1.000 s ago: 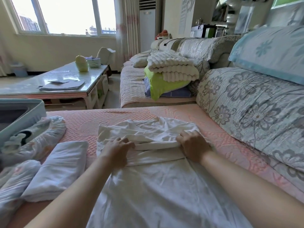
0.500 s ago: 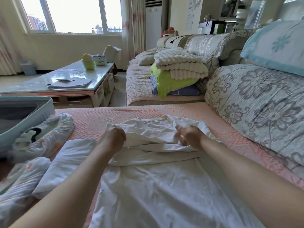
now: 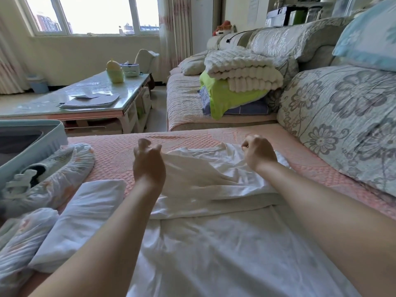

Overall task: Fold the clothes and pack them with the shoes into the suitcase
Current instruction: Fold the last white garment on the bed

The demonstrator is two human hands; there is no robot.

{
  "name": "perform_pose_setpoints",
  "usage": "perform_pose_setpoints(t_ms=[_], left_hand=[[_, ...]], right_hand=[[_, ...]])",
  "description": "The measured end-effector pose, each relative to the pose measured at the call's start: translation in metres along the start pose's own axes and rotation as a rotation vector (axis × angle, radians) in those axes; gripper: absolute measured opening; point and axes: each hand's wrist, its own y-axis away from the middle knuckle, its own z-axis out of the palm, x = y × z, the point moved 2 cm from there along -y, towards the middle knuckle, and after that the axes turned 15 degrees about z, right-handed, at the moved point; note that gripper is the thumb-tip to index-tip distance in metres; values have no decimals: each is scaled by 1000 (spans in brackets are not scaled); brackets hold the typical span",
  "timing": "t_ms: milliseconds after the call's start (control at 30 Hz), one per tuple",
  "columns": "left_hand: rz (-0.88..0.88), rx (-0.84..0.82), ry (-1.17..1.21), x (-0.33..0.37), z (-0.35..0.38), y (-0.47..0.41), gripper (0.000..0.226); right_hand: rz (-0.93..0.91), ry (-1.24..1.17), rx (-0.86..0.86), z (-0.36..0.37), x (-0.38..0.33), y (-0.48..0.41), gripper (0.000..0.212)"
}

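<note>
— What's underneath it all?
— A pink quilted cover [image 3: 120,153], bumpy all over. A plump, grey-flowered cushion [image 3: 342,116] runs along its right side.

— And the big white thing?
— The white garment [image 3: 214,243] is thin, smooth, creased cloth. It lies lengthwise on the pink cover in front of the person, its far part doubled back in a rumpled band.

— On the left?
— A pale blue, hard-walled suitcase [image 3: 38,144] stands open at the cover's edge. Beside it, a flower-printed bag [image 3: 70,168] holds a pale shoe [image 3: 25,177]. Nearer, a folded white cloth [image 3: 81,215] lies soft and oblong, just beside the garment.

— The hands?
— The left hand [image 3: 149,166] is raised, fingers curled, pinching the garment's far edge into a tent. The right hand [image 3: 259,154] is fisted on that edge.
</note>
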Motion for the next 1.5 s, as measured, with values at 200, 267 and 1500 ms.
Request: perform_pose_setpoints(t_ms=[200,267,1500], left_hand=[[332,-319,-110,-5,19,20,38],[482,-368,118,-1,18,29,29],[254,-785,-269,3,8,4,17]], right_hand=[[-277,2,-272,9,17,37,19],[-375,-47,-273,7,26,56,26],[-182,514,-273,20,18,4,18]])
